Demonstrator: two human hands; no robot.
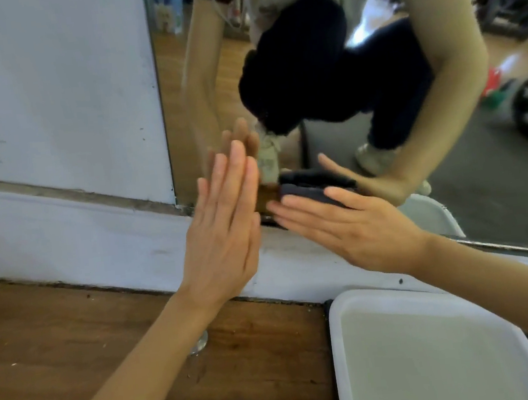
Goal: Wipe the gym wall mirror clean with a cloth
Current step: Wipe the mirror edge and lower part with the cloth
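A: Left hand [223, 234]?
B: Flat, fingers straight and together, fingertips against the mirror [359, 97] near its lower left corner. Holds nothing.

A: Right hand [351, 226]?
B: Fingers straight and spread, pressing a dark cloth [307, 191] onto the glass just above the mirror's bottom edge. Flat press, not a curled grip.

A: Cloth position?
B: Folded, between right palm and the glass, just right of the left fingertips. Its reflection sits right above it.

A: Anything else?
B: White baseboard [96, 238] under the mirror, white wall [44, 76] to its left, wooden floor [75, 346]. White tray [346, 355] with cloudy water on the floor at lower right, under the right forearm. Mirror shows the person crouching; blurry.
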